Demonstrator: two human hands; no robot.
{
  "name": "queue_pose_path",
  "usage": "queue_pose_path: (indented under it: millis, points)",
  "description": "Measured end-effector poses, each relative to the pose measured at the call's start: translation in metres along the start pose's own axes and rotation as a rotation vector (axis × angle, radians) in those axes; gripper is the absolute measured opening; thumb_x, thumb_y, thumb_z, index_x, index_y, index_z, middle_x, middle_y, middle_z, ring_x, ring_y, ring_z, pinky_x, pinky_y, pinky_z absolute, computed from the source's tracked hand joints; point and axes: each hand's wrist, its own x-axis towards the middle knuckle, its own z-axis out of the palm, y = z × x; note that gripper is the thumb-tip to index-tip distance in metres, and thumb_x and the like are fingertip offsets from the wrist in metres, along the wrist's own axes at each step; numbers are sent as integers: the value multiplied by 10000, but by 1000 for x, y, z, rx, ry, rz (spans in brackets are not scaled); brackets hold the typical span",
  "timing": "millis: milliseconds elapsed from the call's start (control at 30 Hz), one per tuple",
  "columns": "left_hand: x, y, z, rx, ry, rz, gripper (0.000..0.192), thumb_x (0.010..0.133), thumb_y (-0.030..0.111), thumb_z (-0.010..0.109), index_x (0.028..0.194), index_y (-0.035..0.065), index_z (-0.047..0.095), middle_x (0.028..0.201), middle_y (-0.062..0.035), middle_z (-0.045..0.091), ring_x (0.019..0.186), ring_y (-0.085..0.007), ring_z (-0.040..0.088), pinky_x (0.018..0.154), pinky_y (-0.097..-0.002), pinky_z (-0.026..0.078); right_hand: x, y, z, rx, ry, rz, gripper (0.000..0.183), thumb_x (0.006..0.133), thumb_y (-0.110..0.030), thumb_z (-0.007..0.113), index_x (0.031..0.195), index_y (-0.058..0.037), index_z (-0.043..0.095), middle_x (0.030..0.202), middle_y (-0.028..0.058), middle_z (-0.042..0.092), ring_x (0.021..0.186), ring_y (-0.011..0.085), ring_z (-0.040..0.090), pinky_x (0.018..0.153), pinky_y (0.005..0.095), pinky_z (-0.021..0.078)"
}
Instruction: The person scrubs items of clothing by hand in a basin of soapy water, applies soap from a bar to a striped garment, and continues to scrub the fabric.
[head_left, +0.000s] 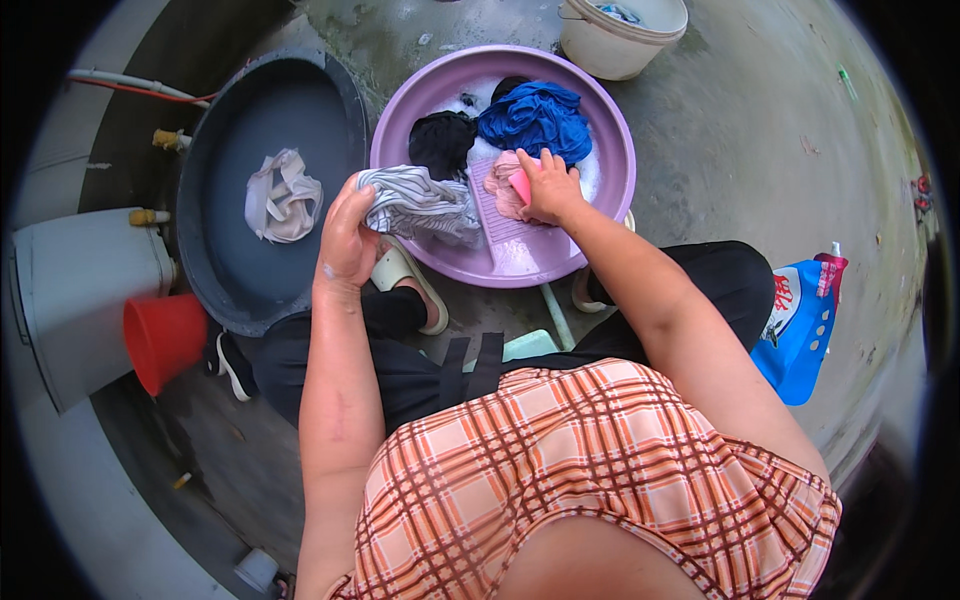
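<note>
A round purple plastic basin (618, 180) holds suds, wet clothes and a ridged purple washboard (499, 225). My left hand (349, 229) grips one end of a grey-and-white striped cloth (412, 202), whose other end rests inside the basin at the washboard's left side. My right hand (551, 187) is over the washboard with its fingers round a pink block (519, 185), perhaps soap or a brush, on a pink cloth (501, 180). Behind it lies a bunched blue garment (536, 120), and a black garment (442, 142) sits to the left.
A large dark grey tub (217, 195) at left holds a crumpled pale garment (285, 195). A red bucket (165, 337) stands near it. At the top right is a white bucket (622, 52) with cloth inside. A blue detergent pouch (799, 330) lies by my right knee.
</note>
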Motion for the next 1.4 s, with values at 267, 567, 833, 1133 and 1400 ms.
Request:
queue_pose_path:
  millis: [267, 567, 833, 1133, 1400]
  points:
    - [6, 32, 24, 46, -70, 138, 232, 820, 113, 558, 1010, -11, 508, 947, -108, 613, 860, -171, 596, 819, -290, 454, 15, -49, -46, 418, 82, -740, 794, 557, -233, 796, 1248, -76, 437, 1268, 190, 421, 1191, 353, 381, 999, 408, 326]
    - [14, 70, 40, -92, -133, 313, 275, 757, 58, 491, 1020, -20, 508, 961, -153, 610, 884, -246, 606, 842, -359, 473, -30, -102, -79, 630, 355, -620, 645, 605, -238, 728, 1154, -29, 463, 1051, 190, 509, 1035, 347, 482, 903, 398, 393]
    - [20, 76, 47, -197, -181, 411, 344, 775, 122, 463, 1086, -15, 517, 1036, -174, 603, 962, -298, 589, 883, -412, 456, -42, -107, -99, 676, 685, -598, 393, 703, -148, 656, 1042, -13, 512, 921, 154, 530, 915, 309, 515, 837, 361, 412]
    - [31, 65, 59, -177, -183, 401, 307, 780, 121, 460, 1054, -9, 506, 1015, -165, 592, 942, -297, 586, 872, -418, 460, -38, -116, -113, 770, 698, -534, 351, 677, -110, 690, 962, -24, 504, 847, 125, 551, 808, 253, 555, 752, 343, 447]
    - [27, 73, 47, -130, -205, 410, 312, 752, 113, 478, 1035, -8, 529, 1011, -177, 606, 933, -294, 592, 862, -412, 466, -4, -67, -108, 617, 471, -506, 188, 647, -110, 623, 799, -5, 589, 742, 134, 579, 734, 292, 552, 690, 359, 446]
